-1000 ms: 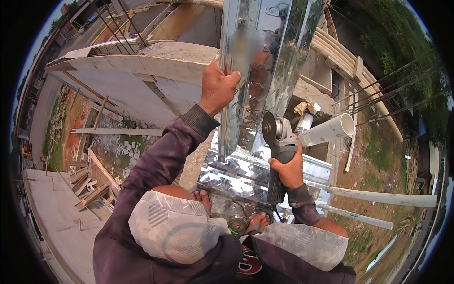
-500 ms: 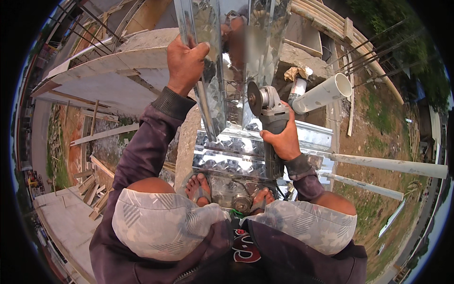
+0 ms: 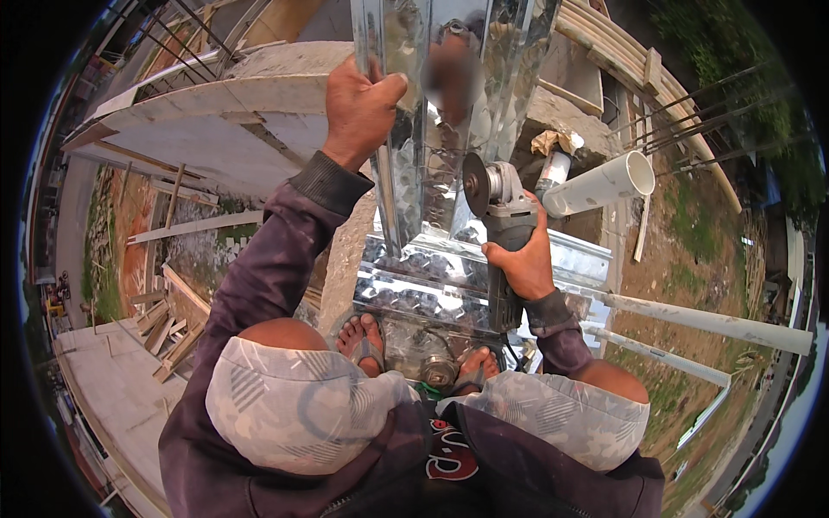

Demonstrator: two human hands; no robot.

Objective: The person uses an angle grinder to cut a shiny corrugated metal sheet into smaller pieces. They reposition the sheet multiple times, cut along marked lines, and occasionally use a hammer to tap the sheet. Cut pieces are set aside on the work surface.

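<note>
Shiny galvanised steel channel post (image 3: 414, 164) stands upright on the bright steel beam (image 3: 449, 276), at its near edge. Left hand (image 3: 358, 108) is clenched round the post's left flange; right hand (image 3: 518, 259) wraps the grey angle grinder (image 3: 494, 203), disc close against the post's right face — contact apparently not yet made. Step in hand: cutting; next calls for steady disc pressure. Since the earlier frame, the grinder has risen slightly.
</note>
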